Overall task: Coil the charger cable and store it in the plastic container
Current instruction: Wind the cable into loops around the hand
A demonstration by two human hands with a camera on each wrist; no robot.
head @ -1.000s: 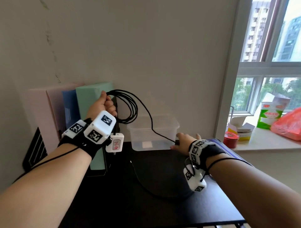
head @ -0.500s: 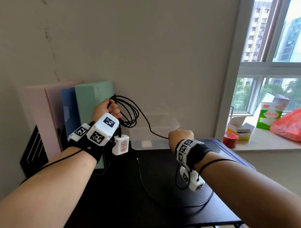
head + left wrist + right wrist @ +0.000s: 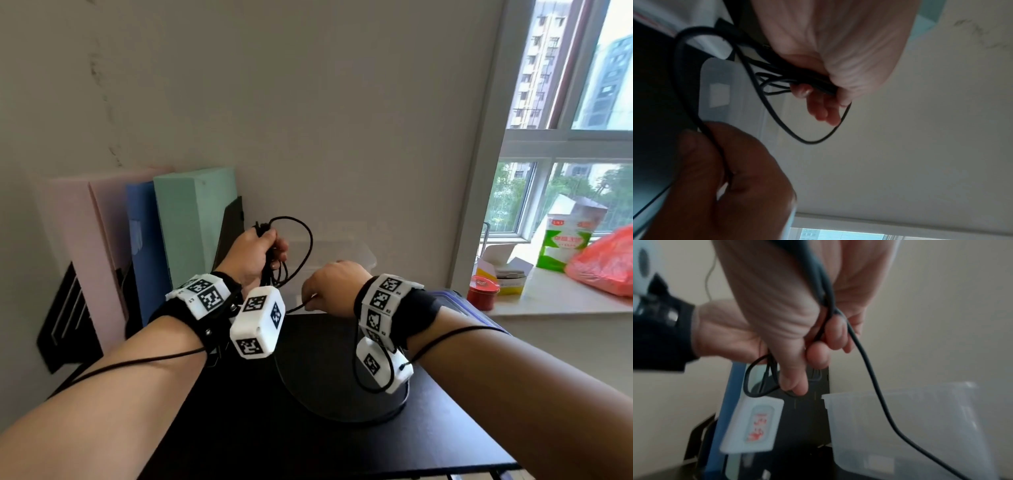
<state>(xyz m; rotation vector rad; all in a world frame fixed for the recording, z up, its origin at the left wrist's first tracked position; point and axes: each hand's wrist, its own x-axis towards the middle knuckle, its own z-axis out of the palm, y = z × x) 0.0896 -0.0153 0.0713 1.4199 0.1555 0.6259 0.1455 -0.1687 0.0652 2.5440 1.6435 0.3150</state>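
Note:
My left hand [image 3: 270, 246] grips a bundle of loops of the black charger cable [image 3: 311, 240], raised in front of the clear plastic container [image 3: 352, 250]. The left wrist view shows its fingers [image 3: 824, 110] curled round the bundle [image 3: 813, 84]. My right hand [image 3: 310, 301] is just right of it and lower, pinching one strand of the cable [image 3: 865, 356] that trails down to the table. A white charger block [image 3: 754, 423] hangs below the left hand [image 3: 721, 331] beside the container [image 3: 900, 426]; the head view hides it.
The black table [image 3: 308, 428] carries the cable's slack in a wide arc. Pink, blue and green boards [image 3: 191, 222] lean on the wall at the left. A blue-rimmed lid [image 3: 455, 301] lies at the right. The windowsill holds a red tin [image 3: 484, 296], a carton [image 3: 565, 240] and a red bag [image 3: 606, 263].
My right hand has lifted off the table by the container and come left towards the left hand with the strand. The left hand has dropped and shifted right with the coil.

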